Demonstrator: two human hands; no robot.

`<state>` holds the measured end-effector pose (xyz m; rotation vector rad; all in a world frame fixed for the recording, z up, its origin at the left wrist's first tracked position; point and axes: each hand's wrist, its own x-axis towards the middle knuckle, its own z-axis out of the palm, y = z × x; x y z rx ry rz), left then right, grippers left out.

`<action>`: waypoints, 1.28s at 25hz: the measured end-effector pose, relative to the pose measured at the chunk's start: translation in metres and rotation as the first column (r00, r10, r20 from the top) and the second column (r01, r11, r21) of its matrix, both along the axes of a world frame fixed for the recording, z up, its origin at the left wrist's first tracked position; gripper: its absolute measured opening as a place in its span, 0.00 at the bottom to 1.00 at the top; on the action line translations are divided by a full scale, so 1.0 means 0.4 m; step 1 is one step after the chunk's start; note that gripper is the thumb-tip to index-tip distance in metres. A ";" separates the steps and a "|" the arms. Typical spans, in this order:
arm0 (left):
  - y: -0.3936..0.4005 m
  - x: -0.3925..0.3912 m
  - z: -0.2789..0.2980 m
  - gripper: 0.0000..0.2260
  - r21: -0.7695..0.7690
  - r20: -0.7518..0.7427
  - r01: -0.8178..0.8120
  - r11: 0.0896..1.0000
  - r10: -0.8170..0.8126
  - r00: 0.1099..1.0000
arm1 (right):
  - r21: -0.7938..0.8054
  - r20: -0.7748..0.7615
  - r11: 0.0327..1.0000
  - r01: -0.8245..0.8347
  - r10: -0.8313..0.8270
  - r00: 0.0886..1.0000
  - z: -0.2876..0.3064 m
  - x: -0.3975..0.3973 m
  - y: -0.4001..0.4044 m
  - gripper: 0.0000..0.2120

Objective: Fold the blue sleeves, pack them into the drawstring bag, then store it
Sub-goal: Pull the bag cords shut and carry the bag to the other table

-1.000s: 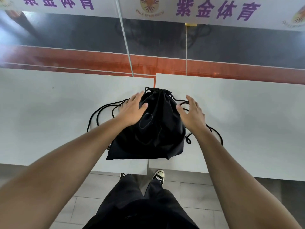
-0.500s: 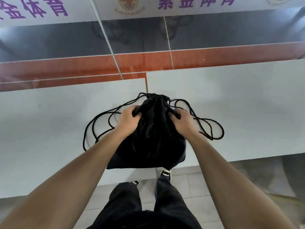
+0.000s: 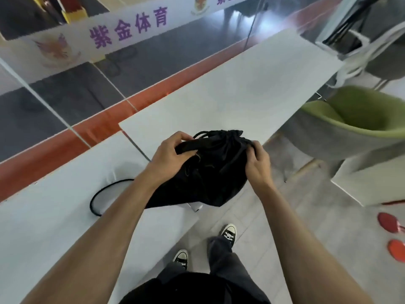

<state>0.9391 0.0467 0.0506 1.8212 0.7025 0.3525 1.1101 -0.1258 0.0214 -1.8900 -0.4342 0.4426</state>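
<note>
A black drawstring bag (image 3: 210,172) with its neck cinched hangs lifted over the near edge of the white table (image 3: 54,216). My left hand (image 3: 171,152) grips its upper left side. My right hand (image 3: 257,163) grips its upper right side. A loop of black cord (image 3: 98,194) from the bag still trails on the table to the left. The blue sleeves are not visible.
A second white table (image 3: 241,84) stands beyond. A green chair (image 3: 355,119) sits to the right, with a white bag (image 3: 355,58) behind it. Two red paddles (image 3: 392,233) lie on the floor at right. A glass wall (image 3: 65,73) runs behind the tables.
Both hands closed on the bag's sides and raised it off the table, carrying it right. My view swung to the right, bringing the chair into sight.
</note>
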 end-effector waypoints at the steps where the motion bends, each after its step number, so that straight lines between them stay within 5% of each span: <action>1: -0.032 0.027 0.012 0.06 -0.003 0.012 0.058 0.998 -0.057 0.998 | 0.010 0.022 0.999 0.047 -0.047 0.999 0.020 0.002 -0.048 0.12; 5: -0.192 0.139 0.065 0.06 -0.139 0.091 0.261 0.955 -0.250 0.964 | 0.065 0.023 0.956 0.285 -0.287 0.958 0.083 0.025 -0.279 0.10; 11: -0.527 0.303 0.121 0.12 0.110 0.103 0.486 0.867 -0.497 0.862 | 0.224 -0.027 0.733 0.643 -0.655 0.755 0.139 0.031 -0.732 0.06; 18: -1.128 0.448 0.152 0.09 0.170 0.174 0.650 0.741 -0.672 0.720 | 0.366 -0.030 0.483 0.795 -0.848 0.529 0.152 -0.027 -1.339 0.10; 22: -1.463 0.511 0.144 0.11 0.163 0.189 0.745 0.646 -0.762 0.619 | 0.316 -0.021 0.409 0.856 -0.899 0.437 0.132 -0.061 -1.667 0.11; 27: -1.864 0.551 0.123 0.12 0.107 0.188 0.846 0.523 -0.846 0.499 | 0.240 0.047 0.205 0.949 -0.979 0.199 0.113 -0.114 -2.020 0.12; 32: -2.261 0.611 0.090 0.12 0.094 0.202 0.922 0.375 -0.914 0.352 | 0.271 -0.074 -0.121 0.955 -0.992 -0.105 0.085 -0.161 -2.371 0.07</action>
